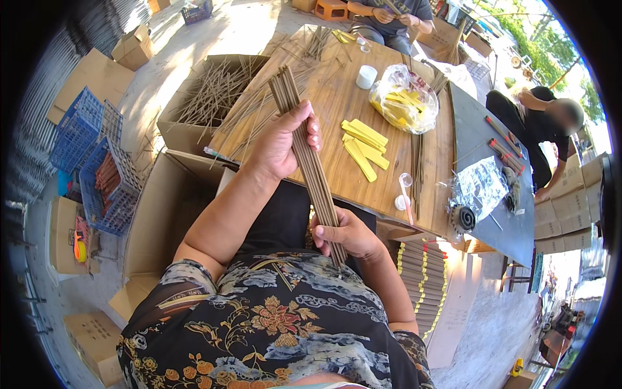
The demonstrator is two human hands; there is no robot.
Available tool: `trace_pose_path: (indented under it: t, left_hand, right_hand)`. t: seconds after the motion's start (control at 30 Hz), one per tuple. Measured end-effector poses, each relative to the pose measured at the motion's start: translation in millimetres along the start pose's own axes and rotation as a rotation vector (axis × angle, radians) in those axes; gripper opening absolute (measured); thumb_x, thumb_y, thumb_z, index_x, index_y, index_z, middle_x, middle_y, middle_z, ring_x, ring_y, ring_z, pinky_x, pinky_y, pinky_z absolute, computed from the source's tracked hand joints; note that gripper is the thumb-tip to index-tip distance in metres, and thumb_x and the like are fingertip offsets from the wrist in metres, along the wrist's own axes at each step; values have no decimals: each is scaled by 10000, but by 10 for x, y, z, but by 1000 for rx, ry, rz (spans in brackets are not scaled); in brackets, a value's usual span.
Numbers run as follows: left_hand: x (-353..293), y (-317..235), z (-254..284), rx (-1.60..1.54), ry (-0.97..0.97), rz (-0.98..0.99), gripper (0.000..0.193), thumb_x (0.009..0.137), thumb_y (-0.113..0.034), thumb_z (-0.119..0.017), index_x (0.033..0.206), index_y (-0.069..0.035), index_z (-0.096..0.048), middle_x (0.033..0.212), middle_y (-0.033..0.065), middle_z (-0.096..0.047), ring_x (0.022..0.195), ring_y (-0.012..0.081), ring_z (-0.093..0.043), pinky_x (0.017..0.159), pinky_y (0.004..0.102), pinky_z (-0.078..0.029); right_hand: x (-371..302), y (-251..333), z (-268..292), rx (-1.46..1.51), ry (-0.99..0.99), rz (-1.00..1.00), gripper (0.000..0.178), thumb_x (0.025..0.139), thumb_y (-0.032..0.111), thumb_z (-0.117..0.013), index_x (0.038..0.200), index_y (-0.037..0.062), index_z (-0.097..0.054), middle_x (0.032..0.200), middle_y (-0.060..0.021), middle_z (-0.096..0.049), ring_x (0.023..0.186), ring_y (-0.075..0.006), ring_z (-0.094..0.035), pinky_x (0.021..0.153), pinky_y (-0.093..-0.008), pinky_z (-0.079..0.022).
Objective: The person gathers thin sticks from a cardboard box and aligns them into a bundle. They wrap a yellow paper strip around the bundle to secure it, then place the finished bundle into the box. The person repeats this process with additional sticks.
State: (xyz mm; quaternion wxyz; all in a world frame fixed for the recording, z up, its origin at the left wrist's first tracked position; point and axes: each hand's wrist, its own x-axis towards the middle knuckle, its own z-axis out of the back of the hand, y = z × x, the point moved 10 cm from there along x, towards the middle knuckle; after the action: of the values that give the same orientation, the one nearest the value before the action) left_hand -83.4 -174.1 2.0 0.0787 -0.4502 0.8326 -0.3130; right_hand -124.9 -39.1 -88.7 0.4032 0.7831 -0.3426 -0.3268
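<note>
A long bundle of thin brown incense sticks point(312, 170) slants across in front of my body, over the table's near edge. My left hand point(285, 139) is wrapped round its upper part, thumb laid along the sticks. Lower down, near my belly, my right hand point(353, 233) grips the other end. The tops of the sticks are slightly uneven. Just beyond, on the wooden table point(317, 97), lie several yellow paper strips point(364, 146). A clear plastic bag point(405, 104) behind them holds more yellow strips. Loose sticks are scattered along the table's left side.
A cardboard box point(165, 129) full of loose sticks stands left of the table. Blue crates point(110, 188) sit farther left. A white jar point(366, 76) and a small white pot point(402, 203) stand on the table. Bundles with yellow bands point(421, 279) lie below right. Two other people work beyond the tables.
</note>
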Motion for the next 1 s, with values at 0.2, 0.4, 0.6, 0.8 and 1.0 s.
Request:
trace_pose_path:
  t: [0.2,0.4,0.6,0.8,1.0]
  left_hand:
    - [24,-128,-26,8,15,-90,392,915,-330,-431,1144,-13,-462,1032,190,-580,948,286,-577,848,407,-471]
    - [-1,-122,-29,13,35,-49,376,904,-270,-457,1170,-5,-459,1075,203,-560,993,297,-558,864,432,-460]
    - [-37,-193,66,248,-51,-96,355,838,-139,-544,1158,-3,-473,1051,200,-575,947,280,-583,845,407,-478]
    - [-23,-184,-91,1,58,-47,388,796,-69,-504,1169,23,-451,1098,248,-537,993,314,-560,898,424,-449]
    - [-28,-177,-50,19,32,-53,353,809,-56,-500,1149,29,-461,1079,241,-546,995,314,-560,901,427,-452]
  right_hand:
    - [-28,62,-49,97,101,64,207,877,211,-544,946,19,-509,684,-48,-564,538,-102,-538,502,-216,-451]
    - [-32,66,-56,117,95,75,232,891,216,-518,1003,14,-499,697,-54,-562,553,-104,-540,517,-213,-453]
    - [-24,21,27,25,13,58,228,872,187,-552,1008,12,-500,691,-39,-559,561,-98,-537,517,-211,-446]
    - [-47,81,-24,73,71,77,256,887,219,-525,1032,9,-504,702,-45,-561,565,-100,-533,517,-209,-440]
    - [-57,67,-37,126,92,93,307,890,263,-510,1067,12,-524,725,-56,-564,548,-109,-530,513,-209,-434]
